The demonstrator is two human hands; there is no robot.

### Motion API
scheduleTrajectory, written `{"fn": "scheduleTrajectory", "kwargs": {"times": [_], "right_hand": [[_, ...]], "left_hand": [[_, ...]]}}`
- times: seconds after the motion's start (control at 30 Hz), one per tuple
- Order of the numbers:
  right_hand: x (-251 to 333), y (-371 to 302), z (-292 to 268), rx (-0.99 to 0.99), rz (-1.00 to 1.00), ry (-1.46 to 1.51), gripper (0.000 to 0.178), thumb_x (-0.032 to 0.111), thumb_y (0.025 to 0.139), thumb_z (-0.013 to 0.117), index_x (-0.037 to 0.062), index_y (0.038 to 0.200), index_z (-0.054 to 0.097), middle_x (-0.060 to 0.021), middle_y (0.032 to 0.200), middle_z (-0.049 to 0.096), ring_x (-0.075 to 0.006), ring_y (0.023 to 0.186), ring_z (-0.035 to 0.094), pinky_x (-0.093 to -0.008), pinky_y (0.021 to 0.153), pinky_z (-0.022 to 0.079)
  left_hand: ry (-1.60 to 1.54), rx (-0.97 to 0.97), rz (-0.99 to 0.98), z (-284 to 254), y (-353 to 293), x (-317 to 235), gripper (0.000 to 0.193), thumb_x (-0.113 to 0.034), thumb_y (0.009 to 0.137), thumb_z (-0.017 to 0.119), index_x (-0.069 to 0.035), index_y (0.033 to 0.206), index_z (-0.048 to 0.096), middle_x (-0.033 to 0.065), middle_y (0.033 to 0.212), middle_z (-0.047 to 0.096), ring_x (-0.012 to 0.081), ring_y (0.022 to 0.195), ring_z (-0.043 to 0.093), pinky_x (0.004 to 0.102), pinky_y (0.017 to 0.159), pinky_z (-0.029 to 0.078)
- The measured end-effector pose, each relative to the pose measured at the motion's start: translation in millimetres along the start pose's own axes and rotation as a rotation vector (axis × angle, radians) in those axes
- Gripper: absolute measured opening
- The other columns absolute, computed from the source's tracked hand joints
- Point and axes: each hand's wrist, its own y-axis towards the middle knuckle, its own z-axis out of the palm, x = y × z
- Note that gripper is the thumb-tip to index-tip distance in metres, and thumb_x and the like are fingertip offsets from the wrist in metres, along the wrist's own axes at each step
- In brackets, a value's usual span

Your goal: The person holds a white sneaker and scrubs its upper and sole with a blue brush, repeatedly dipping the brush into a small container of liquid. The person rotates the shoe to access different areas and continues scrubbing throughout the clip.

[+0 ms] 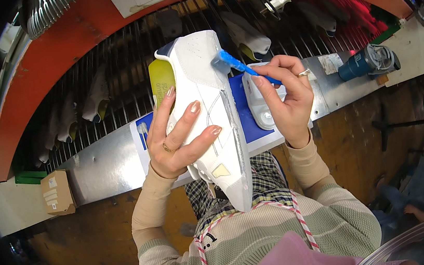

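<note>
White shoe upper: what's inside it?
A yellow-green shoe last, partly visible at the collar. The rest can't be seen: the white shoe upper and the left hand cover it.

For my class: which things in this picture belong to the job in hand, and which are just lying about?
Job: shoe in left hand, brush in right hand; probably white container.

Seemingly just about: tumbler, box, plug.

Scuffed brown floor [109, 236], shiny metal ledge [104, 171], broad orange frame [79, 26], red glow [361, 17] at upper right
</note>
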Motion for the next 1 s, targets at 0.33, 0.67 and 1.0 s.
{"fn": "scheduleTrajectory", "kwargs": {"times": [0.33, 0.67, 1.0], "right_hand": [[-5.4, 42.4, -10.3, -0.011, -0.17, -0.142, 0.015, -0.002, 0.08, 0.078, -0.0004, 0.094, 0.075, -0.008, 0.097, 0.057, -0.0122, 0.071, 0.06, -0.0227, 0.064, 0.049], [-13.2, 38.5, -23.9, 0.127, -0.337, -0.029, 0.027, -0.003, 0.072, 0.082, 0.0042, 0.099, 0.078, -0.0048, 0.094, 0.055, -0.008, 0.065, 0.05, -0.0218, 0.056, 0.04], [-15.3, 21.4, -17.4, 0.201, -0.037, 0.219, 0.024, -0.002, 0.079, 0.079, 0.0012, 0.102, 0.076, -0.0038, 0.097, 0.054, -0.0086, 0.078, 0.052, -0.0229, 0.067, 0.045]], "left_hand": [[0.008, 0.017, 0.027, -5.7, -2.4, -4.7, 0.051, -0.023, 0.07, 0.086, -0.038, 0.115, 0.066, -0.0039, 0.138, 0.055, 0.037, 0.128, 0.053, 0.0478, 0.099, 0.058], [0.001, -0.008, 0.006, -8.0, -4.6, -3.3, 0.048, -0.023, 0.069, 0.086, -0.037, 0.111, 0.068, -0.0028, 0.138, 0.055, 0.0382, 0.129, 0.053, 0.0471, 0.101, 0.057], [-0.094, -0.076, -0.07, -2.4, 0.6, -9.2, 0.044, -0.017, 0.074, 0.083, -0.029, 0.113, 0.067, 0.0038, 0.139, 0.055, 0.0432, 0.128, 0.053, 0.05, 0.104, 0.054]]}}
